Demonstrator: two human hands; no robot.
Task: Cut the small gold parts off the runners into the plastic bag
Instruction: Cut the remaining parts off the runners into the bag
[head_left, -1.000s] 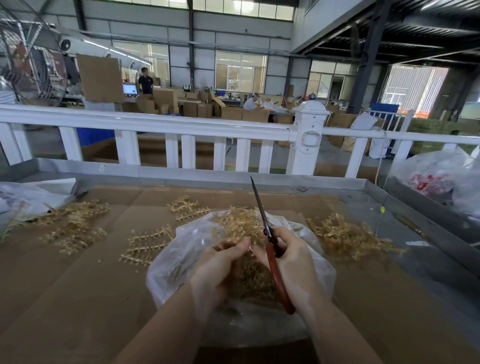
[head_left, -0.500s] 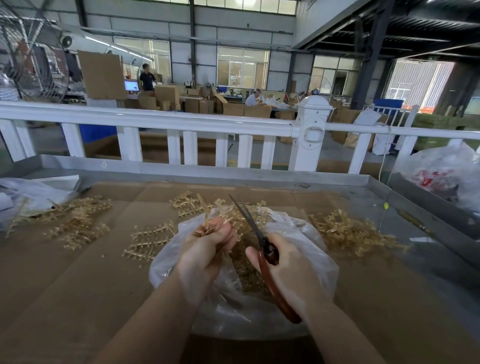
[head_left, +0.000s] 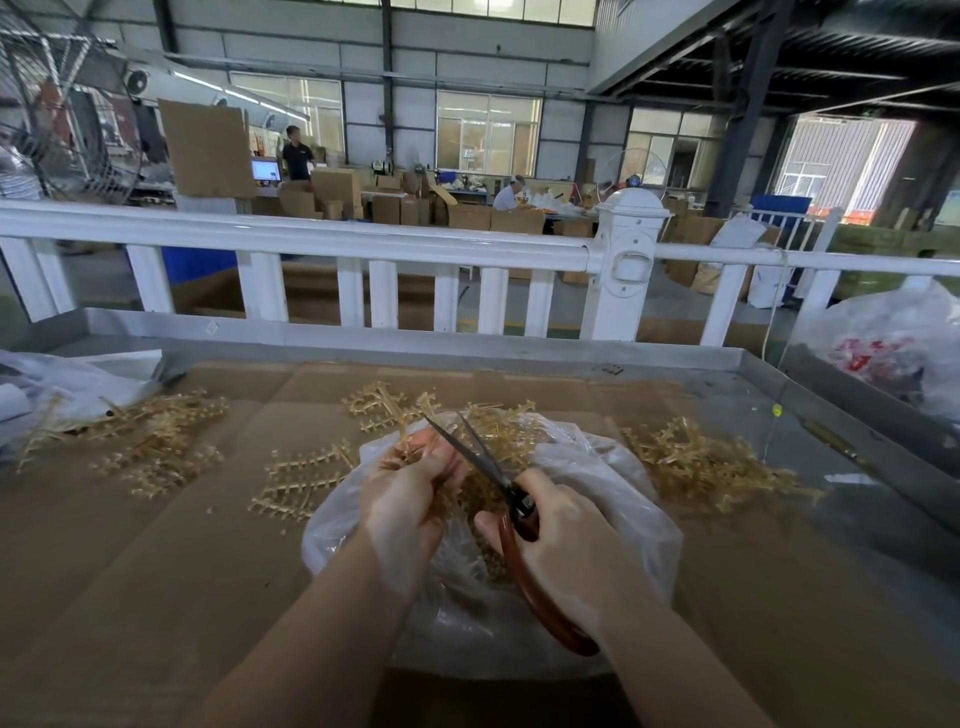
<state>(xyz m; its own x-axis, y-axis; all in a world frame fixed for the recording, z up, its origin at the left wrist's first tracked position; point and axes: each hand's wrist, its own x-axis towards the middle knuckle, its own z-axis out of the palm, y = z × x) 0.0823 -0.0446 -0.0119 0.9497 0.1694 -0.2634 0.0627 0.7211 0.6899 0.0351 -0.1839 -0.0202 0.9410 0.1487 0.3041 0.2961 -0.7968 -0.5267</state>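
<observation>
Bag (head_left: 613, 499): thin clear glossy plastic. Scissors (head_left: 514, 519): dark metal blades, glossy reddish-brown handles. Table liner (head_left: 156, 571): matt brown cardboard.

We're in a big factory hall here: grey panelled walls (head_left: 519, 62) with rows of windows (head_left: 485, 137) letting in daylight. A white railing (head_left: 311, 244) runs right behind our cardboard-covered table (head_left: 130, 571). Stacked cardboard boxes (head_left: 337, 192) beyond it, and a big wire-caged fan (head_left: 57, 119) upper left.

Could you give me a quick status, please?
Left hand holds runner; right hand holds scissors, blades open. Bag beneath. Nothing in way.
</observation>
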